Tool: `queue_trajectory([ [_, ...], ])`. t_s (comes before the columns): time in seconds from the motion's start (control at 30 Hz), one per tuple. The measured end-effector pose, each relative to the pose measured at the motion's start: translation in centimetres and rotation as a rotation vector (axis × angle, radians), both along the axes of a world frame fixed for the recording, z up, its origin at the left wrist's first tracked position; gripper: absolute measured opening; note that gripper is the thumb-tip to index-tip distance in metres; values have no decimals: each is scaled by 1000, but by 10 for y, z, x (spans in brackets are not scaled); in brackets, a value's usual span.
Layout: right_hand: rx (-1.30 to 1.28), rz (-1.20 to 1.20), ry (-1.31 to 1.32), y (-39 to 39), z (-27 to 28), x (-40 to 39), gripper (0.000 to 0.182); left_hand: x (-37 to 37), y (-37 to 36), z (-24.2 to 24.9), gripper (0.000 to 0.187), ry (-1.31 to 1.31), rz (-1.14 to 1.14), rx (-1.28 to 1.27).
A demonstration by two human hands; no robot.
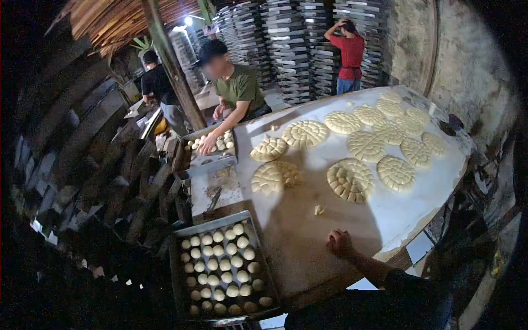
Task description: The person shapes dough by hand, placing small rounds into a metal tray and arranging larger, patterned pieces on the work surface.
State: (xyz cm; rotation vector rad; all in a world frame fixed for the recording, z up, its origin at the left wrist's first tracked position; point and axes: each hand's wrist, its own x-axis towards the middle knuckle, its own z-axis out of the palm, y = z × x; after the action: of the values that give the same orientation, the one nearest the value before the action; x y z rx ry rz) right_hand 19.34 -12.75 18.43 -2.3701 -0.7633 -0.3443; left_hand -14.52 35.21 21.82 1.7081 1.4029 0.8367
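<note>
1. Holds the right hand (340,243) at lower centre, over the table (302,236), fingers curled into a loose fist with no dough showing. No telling whether resting on the surface. Left hand out of view, so no judging its grip.
2. Just beyond, toward the centre, lies a scrap (319,210). Could get flattened or stuck to the knuckles through a low, careless sweep.
3. From the centre to the upper right, spread the dough rounds (350,180), some touching. Could cling together or lose their pattern if nudged, likely being soft and set so close.
4. At lower left, in a tray (212,224), sit the balls (225,264) in rows. Could roll together or dent after a bump to the rim; might also fuse from close spacing.
5. Farther off, upper left of centre, reaches a co-worker's hand (208,144) into a box (212,166) of more balls. Could knock some out through a hasty pull.
</note>
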Motion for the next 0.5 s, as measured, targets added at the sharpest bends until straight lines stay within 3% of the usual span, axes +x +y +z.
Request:
queue_trajectory([
  [0.07,20,64,34,-2,11,5,17,-9,-15,20,24,-19,69,55],
  [0.27,241,216,-204,-16,-23,49,13,-82,-93,89,24,-125,387,238],
  [0.37,147,196,59,-20,-20,61,13,-151,-145,113,24,-167,565,332],
  [0.5,184,184,24,-8,-14,68,14,-235,-229,123,24,-224,728,414],
])
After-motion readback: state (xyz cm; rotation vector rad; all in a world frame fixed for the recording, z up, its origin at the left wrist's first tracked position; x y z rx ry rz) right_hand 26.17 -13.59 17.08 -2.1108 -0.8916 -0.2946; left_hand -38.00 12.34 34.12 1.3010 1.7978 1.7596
